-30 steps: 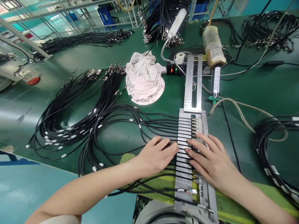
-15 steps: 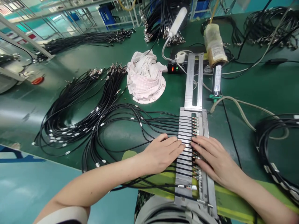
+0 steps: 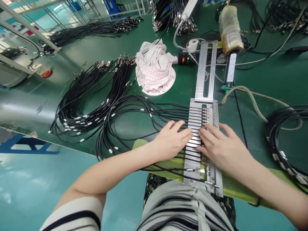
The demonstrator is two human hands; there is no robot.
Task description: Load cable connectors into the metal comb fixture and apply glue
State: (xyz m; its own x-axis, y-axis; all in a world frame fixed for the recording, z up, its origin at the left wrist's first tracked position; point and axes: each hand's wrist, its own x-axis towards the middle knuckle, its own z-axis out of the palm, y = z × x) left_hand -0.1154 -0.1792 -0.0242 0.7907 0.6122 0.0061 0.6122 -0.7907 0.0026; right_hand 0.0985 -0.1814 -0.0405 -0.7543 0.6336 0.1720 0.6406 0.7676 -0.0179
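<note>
A slotted metal fixture (image 3: 209,110) lies on the green bench in front of me, with several black cables (image 3: 168,110) laid side by side in its grooves, their connector tips lined up along the slot. My left hand (image 3: 172,139) rests flat on the cables at the fixture's left edge, fingers stretched out. My right hand (image 3: 220,147) lies flat on the fixture's lower half, fingers spread over the connector ends. Neither hand grips anything.
A large loop of black cables (image 3: 84,106) lies at the left. A crumpled pink-white cloth (image 3: 155,69) sits behind it. Behind the fixture stand a small control box with lights (image 3: 186,57) and a wrapped cylinder (image 3: 229,30). More cable coils (image 3: 286,134) lie at the right.
Both hands have slid a little farther up the fixture, away from me. My head has tilted down, so my striped clothing shows at the bottom.
</note>
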